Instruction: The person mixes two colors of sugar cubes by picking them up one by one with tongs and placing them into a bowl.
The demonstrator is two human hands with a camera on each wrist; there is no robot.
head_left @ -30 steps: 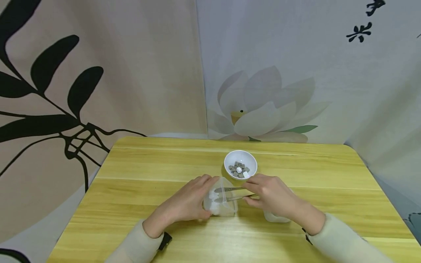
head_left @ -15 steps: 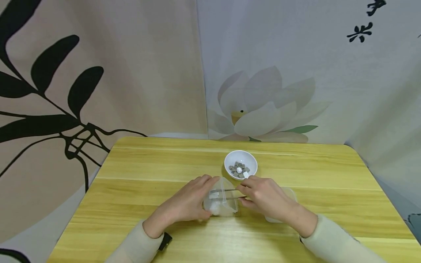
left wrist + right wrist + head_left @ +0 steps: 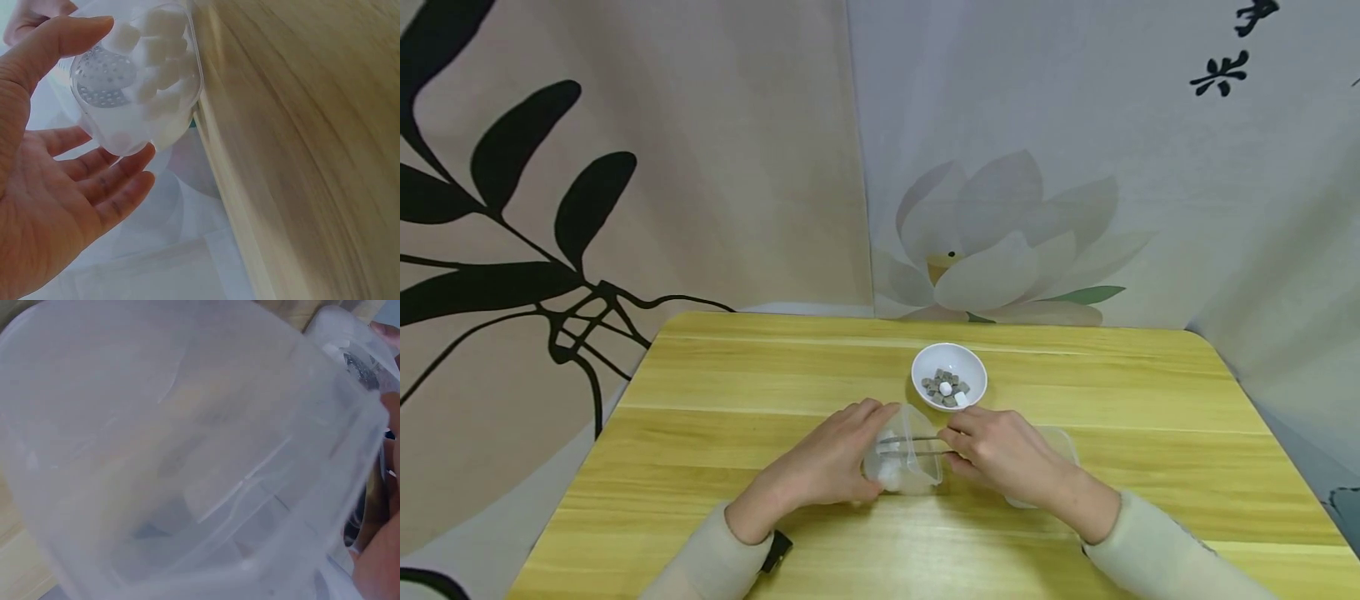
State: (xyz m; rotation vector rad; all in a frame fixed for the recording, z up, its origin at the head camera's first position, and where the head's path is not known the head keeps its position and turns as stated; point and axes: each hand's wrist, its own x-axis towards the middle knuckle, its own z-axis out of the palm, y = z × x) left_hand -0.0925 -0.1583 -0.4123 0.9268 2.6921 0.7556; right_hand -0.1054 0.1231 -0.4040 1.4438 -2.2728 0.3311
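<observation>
Below frame centre, the likely light, flexible tub (image 3: 919, 473) is clasped by the left hand (image 3: 827, 462), best by its walls; tongs (image 3: 931, 453) are pinched by the right hand (image 3: 1003, 452).

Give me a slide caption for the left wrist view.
Left hand holding a translucent container of white cubes, the tongs' perforated ends inside.
</observation>
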